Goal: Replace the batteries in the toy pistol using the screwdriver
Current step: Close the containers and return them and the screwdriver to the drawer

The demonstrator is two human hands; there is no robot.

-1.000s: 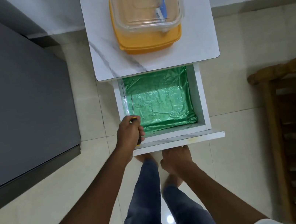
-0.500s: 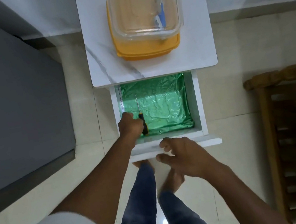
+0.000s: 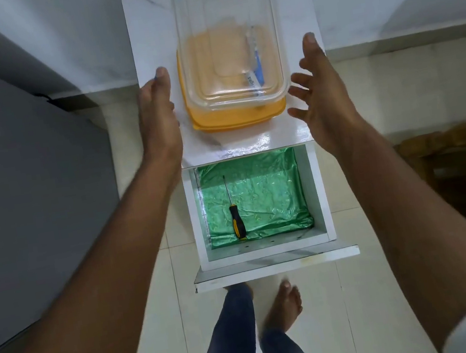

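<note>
A black and yellow screwdriver (image 3: pixel 235 212) lies alone on the green foil lining of the open white drawer (image 3: pixel 318 193), shaft pointing away from me. On the white cabinet top (image 3: pixel 148 37) stands a clear plastic box (image 3: pixel 228 46) on an orange lid; small blue and white items show through its wall. My left hand (image 3: pixel 158 115) is held flat beside the box's left side. My right hand (image 3: pixel 318 86) hovers at its right side with fingers spread. Neither hand holds anything. No toy pistol is visible.
A dark grey surface (image 3: pixel 15 195) fills the left. A wooden rack (image 3: pixel 462 170) stands at the right. My legs and bare feet (image 3: pixel 282 305) stand on the pale tiled floor just in front of the drawer's pulled-out front panel (image 3: pixel 276 267).
My left hand let go of the screwdriver, which now lies in the drawer. Both hands rose from the drawer to either side of the clear box.
</note>
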